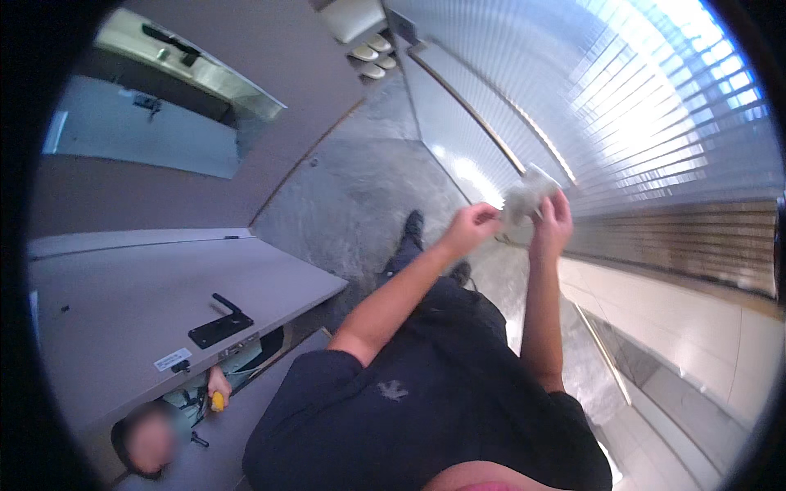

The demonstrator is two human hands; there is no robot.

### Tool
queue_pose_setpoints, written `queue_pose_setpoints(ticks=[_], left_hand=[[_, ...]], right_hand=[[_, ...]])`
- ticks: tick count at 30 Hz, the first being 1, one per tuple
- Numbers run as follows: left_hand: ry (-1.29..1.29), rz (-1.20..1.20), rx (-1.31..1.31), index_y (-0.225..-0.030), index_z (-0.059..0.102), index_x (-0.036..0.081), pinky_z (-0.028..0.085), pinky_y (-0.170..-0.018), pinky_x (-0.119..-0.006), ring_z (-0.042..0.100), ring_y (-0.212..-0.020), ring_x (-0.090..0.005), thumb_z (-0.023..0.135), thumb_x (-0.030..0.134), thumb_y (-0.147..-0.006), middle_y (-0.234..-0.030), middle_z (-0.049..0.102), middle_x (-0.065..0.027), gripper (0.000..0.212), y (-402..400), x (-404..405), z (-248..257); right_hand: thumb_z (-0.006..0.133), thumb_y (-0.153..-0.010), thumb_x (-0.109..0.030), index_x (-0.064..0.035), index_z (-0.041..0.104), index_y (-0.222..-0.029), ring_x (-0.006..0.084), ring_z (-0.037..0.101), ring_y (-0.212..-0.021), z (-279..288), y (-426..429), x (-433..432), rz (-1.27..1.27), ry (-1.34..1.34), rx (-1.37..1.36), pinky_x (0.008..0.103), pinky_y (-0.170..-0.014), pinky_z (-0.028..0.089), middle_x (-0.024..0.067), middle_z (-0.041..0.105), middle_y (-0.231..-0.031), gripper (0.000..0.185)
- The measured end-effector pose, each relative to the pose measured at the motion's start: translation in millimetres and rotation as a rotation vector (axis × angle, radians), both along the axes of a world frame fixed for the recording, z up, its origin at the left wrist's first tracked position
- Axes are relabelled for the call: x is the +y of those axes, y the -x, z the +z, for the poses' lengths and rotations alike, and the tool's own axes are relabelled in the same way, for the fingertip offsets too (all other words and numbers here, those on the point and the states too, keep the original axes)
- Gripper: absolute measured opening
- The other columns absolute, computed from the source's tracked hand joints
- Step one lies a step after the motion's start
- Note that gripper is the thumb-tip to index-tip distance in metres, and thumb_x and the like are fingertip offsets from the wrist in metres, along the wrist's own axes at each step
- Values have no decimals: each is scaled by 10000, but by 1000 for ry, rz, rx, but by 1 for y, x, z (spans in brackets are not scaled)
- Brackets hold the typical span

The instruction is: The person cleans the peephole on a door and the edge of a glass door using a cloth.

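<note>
A greyish-white crumpled piece, perhaps cloth or thin plastic, is held out before my chest, blurred by movement. My right hand grips its lower right side with thumb and fingers. At the left edge of it, the bent fingers of my left hand pinch together; their exact hold is blurred. Behind the piece is a ribbed translucent panel with a brass-coloured rail.
On the left a grey door stands ajar, with a black lever handle. In its gap another person's hand holds a yellow object. Pale slippers sit beyond the concrete floor. A mirror hangs left.
</note>
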State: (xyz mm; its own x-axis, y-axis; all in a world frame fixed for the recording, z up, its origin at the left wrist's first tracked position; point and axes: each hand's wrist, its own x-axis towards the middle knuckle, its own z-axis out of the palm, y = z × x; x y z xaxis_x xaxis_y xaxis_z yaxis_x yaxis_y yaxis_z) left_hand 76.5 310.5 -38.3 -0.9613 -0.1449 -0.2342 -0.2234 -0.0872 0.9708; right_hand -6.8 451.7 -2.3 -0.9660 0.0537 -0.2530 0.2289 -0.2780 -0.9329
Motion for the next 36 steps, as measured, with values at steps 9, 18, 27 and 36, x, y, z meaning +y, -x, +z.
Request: queue_pose_setpoints(ticks=[9,18,27,36], left_hand=[[-68,-338,278,-842,569,28,458,-714,-258,538,-771,-74,643,133,-826,-874,573,-15,130,67,-53,29],[-60,-564,109,-785,543,52,450,-544,-252,530,-618,-60,684,142,-771,-692,576,-8,168,107,-94,16],[-386,-591,-30,-1032,444,45,431,-628,-220,536,-747,-80,575,-18,-787,-833,573,-26,284,118,-147,11],[-466,-431,94,-1241,386,13,487,-782,-252,584,-928,-142,614,-34,-816,-1103,556,-119,485,123,-179,35]], right_hand=[[644,-803,-70,-12,309,-1361,212,538,-1084,5,-3,-22,-68,-131,-57,332,-752,524,134,466,-1307,653],[680,-770,-114,3,403,-1288,249,512,-1110,-8,12,-42,-116,-699,3,334,-887,478,161,516,-1202,599],[639,-780,2,-14,436,-1298,197,520,-1118,35,25,-111,-36,-260,97,304,-900,464,121,480,-1282,557],[603,-771,50,-33,380,-1351,183,577,-1023,27,35,-152,-84,-192,73,298,-858,484,160,441,-1315,627]])
